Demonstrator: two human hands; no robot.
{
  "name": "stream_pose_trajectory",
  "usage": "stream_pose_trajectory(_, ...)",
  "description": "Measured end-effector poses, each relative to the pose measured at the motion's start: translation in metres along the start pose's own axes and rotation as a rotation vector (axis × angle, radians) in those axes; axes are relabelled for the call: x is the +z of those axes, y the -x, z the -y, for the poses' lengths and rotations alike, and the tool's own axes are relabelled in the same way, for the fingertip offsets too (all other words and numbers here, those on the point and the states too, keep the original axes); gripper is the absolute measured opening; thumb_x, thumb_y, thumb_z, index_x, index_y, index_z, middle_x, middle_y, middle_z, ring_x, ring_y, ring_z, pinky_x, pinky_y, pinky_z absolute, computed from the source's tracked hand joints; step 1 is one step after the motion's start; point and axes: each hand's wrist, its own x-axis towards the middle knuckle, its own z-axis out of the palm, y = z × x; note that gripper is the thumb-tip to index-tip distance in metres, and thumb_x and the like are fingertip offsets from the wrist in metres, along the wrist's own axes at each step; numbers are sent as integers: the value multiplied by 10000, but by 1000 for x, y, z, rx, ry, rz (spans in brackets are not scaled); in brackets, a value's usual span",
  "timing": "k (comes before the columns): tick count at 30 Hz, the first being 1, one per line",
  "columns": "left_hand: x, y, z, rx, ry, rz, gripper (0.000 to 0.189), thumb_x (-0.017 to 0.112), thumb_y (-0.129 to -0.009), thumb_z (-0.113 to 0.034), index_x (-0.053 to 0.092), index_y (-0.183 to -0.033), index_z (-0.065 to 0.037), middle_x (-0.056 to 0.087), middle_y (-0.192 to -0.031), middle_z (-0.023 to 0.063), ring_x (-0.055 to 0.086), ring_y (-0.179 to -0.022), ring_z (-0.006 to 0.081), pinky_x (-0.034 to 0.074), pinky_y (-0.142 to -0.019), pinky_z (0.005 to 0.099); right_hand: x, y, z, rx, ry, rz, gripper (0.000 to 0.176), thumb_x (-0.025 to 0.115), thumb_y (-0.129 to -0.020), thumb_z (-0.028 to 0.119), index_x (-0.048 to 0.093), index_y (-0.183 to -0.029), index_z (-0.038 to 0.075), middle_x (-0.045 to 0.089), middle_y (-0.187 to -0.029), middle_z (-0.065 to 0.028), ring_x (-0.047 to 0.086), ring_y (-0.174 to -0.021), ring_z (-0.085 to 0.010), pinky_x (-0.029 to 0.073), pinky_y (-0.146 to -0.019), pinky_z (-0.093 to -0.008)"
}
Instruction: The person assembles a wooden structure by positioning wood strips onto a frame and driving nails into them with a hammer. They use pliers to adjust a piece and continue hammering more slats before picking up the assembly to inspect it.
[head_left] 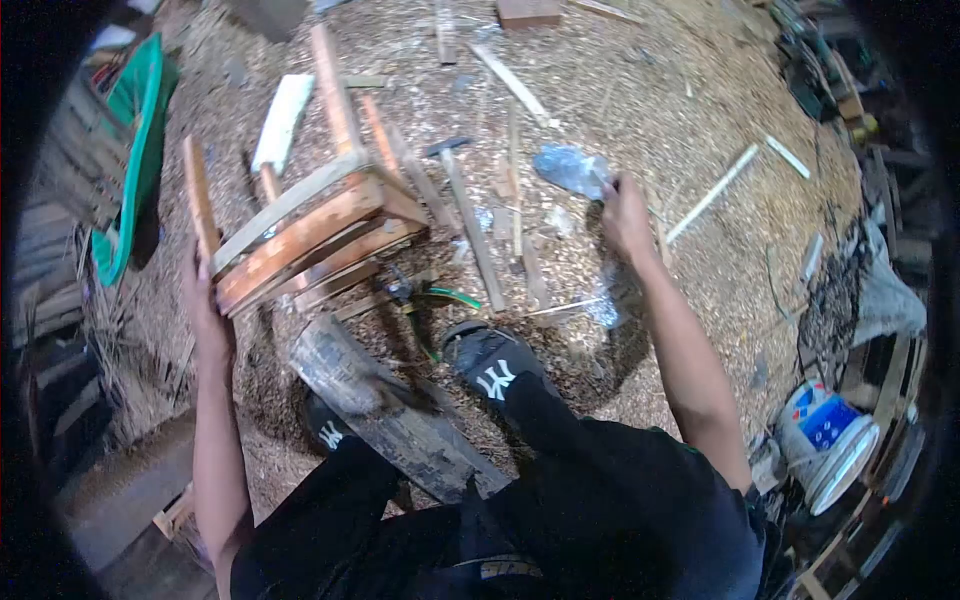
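My left hand [209, 300] is closed on the corner of a small wooden stool [300, 245], which lies tipped over with its legs pointing away from me. My right hand [627, 215] is stretched forward and grips one end of a clear, bluish plastic bag [570, 168] just above the wood chips. What is in the bag is too blurred to make out. Between the hands, a hammer [468, 220] lies on the ground. Closer to my feet are pliers [410, 300] with green-and-yellow handles, partly hidden. A weathered wooden board [400, 410] slants between my legs.
Wood shavings cover the ground [690, 120]. Scattered about are several wood strips [712, 192] and a pale wood block [283, 122]. A green tub [135, 160] stands at left; a white bucket [825, 440] lies tilted at right. A brick-like block [529, 12] sits at the far edge.
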Motion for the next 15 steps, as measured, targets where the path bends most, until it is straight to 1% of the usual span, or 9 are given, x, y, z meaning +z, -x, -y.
stream_pose_trajectory(1, -1, 0, 0, 23, -46, -33, 673, 496, -1047, -427, 372, -1562, -13, 423, -1558, 150, 409, -1442, 259, 292, -1210, 419, -2, 1, 2, -3, 9, -6, 161, 593, -993, 112, 559, -1064, -29, 637, -987, -279, 638, -960, -470, 488, -831, -516)
stream_pose_trajectory(3, 4, 2, -5, 77, -81, -1, 679, 495, -1057, -412, 362, -1557, 27, 412, -1566, 202, 401, -1451, 278, 275, -1216, 417, -7, 4, 7, -22, 15, -3, 153, 599, -993, 106, 560, -1062, -25, 640, -976, -286, 643, -944, -468, 490, -820, -508)
stream_pose_trajectory(7, 7, 7, -20, 57, -146, 10, 673, 494, -1057, -411, 350, -1568, 2, 398, -1580, 197, 377, -1467, 283, 261, -1223, 412, -14, 6, 8, -96, -72, -36, 119, 626, -977, 60, 631, -1080, 1, 678, -960, -275, 680, -872, -426, 522, -770, -451)
stream_pose_trajectory(9, 7, 8, -23, 43, -182, 36, 671, 493, -1057, -411, 343, -1576, -14, 388, -1590, 193, 362, -1479, 286, 252, -1228, 409, -24, 6, 9, -90, -61, 24, 157, 626, -974, 45, 702, -1109, 15, 711, -973, -223, 702, -859, -339, 532, -771, -432)
stream_pose_trajectory(10, 7, 8, -23, 36, -198, 51, 669, 493, -1057, -411, 339, -1580, -22, 383, -1595, 192, 354, -1484, 287, 247, -1230, 407, -24, 4, 6, -51, -159, 30, 174, 665, -963, 56, 747, -1113, 24, 743, -993, -151, 701, -814, -232, 546, -736, -389)
stream_pose_trajectory(11, 6, 8, -22, 30, -196, 40, 669, 493, -1057, -411, 339, -1580, -22, 383, -1595, 192, 354, -1484, 287, 247, -1230, 407, -27, 3, 3, -60, -156, 38, 174, 665, -963, 56, 747, -1113, 24, 743, -993, -151, 701, -814, -232, 546, -736, -389)
stream_pose_trajectory(13, 4, 9, -18, 50, -235, 48, 683, 499, -1051, -423, 330, -1585, -31, 365, -1609, 183, 329, -1502, 291, 230, -1238, 407, -36, 6, 15, 158, -290, -34, 170, 703, -960, 92, 750, -1094, -1, 750, -967, -111, 694, -797, -169, 554, -704, -341)
stream_pose_trajectory(14, 4, 9, -19, 41, -202, 61, 681, 508, -1045, -430, 342, -1578, -38, 355, -1616, 179, 322, -1507, 296, 221, -1242, 406, -38, 7, 22, 145, -393, -96, 176, 719, -962, 113, 741, -1065, -28, 741, -911, -99, 692, -801, -137, 556, -691, -293)
stream_pose_trajectory(15, 4, 10, -22, 36, -198, 52, 681, 508, -1045, -430, 342, -1578, -38, 355, -1616, 179, 322, -1507, 296, 221, -1242, 406, -41, 7, 36, 137, -388, -90, 176, 719, -962, 113, 741, -1065, -28, 741, -911, -99, 692, -801, -137, 556, -691, -293)
